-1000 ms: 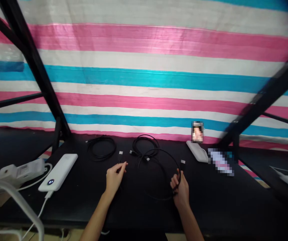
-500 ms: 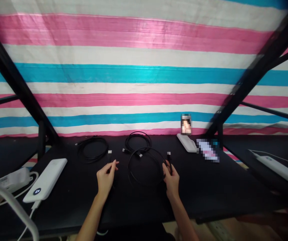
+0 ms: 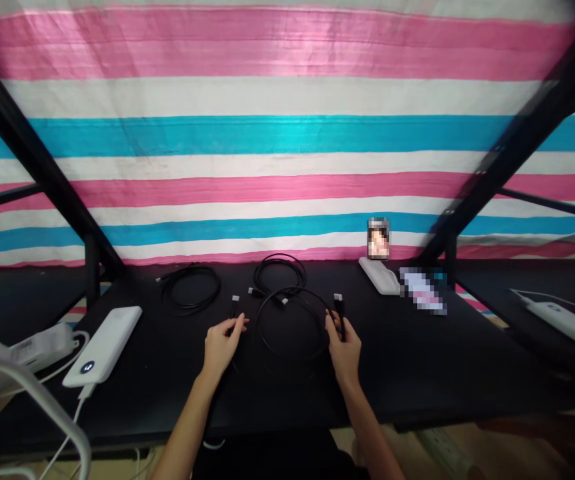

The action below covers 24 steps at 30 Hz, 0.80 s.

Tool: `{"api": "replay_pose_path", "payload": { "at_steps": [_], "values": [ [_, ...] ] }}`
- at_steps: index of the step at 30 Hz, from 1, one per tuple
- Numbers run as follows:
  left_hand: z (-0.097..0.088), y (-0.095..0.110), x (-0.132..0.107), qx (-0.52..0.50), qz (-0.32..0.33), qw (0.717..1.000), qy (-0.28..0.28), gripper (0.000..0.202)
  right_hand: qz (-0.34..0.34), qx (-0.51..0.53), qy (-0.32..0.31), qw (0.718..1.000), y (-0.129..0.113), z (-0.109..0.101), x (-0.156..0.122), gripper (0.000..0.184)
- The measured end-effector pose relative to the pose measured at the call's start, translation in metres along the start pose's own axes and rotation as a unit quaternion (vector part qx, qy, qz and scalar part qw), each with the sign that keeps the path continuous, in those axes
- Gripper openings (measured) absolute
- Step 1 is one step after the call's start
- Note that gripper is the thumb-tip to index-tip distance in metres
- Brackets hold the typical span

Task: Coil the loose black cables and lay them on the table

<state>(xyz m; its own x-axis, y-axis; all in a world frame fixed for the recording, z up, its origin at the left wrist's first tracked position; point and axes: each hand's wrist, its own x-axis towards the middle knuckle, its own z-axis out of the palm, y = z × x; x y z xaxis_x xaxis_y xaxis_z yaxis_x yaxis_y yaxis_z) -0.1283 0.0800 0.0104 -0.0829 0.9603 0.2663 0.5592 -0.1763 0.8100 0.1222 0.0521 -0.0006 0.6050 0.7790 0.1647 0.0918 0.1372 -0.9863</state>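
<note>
My left hand (image 3: 222, 343) is closed in a pinch on one end of a black USB cable, whose metal plug (image 3: 236, 299) points up past the fingertips. Several loops of black USB cable (image 3: 291, 355) hang from my right hand (image 3: 343, 347), which is closed around them and the other plug (image 3: 338, 299). Beyond my hands, a coiled black cable (image 3: 280, 256) with two plugs showing lies on the black table (image 3: 267, 413). Another coiled black cable (image 3: 192, 310) rests to the left of it. Parts of the held cable are hard to see against the dark tabletop.
A white power bank (image 3: 105, 347) with a lit display and plugged-in cable lies at left, by a white power strip (image 3: 42, 350). At back right a white stand (image 3: 380, 277) sits near a blurred phone (image 3: 378, 239). Another white power bank (image 3: 567, 323) is far right. Black metal bars (image 3: 57, 180) slant up both sides.
My left hand has moved a little to the right with its plug, closer to my right hand. The camera view has shifted slightly. Both hands keep their hold.
</note>
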Motion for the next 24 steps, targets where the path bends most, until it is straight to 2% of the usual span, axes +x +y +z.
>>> {"api": "replay_pose_path", "payload": {
  "at_steps": [13,18,24],
  "values": [
    [0.006,0.002,-0.003,0.067,-0.019,0.996,-0.058,0.026,-0.006,0.001,-0.04,0.999,0.002,0.004,0.0,0.042],
    [0.011,-0.001,-0.003,0.037,-0.013,0.997,-0.071,0.026,0.011,-0.006,-0.079,0.997,0.002,0.006,-0.001,0.047],
    [0.012,0.007,-0.003,-0.058,0.015,0.993,-0.101,0.027,0.032,-0.006,-0.055,0.998,-0.003,0.004,-0.003,0.047]
  ]
}}
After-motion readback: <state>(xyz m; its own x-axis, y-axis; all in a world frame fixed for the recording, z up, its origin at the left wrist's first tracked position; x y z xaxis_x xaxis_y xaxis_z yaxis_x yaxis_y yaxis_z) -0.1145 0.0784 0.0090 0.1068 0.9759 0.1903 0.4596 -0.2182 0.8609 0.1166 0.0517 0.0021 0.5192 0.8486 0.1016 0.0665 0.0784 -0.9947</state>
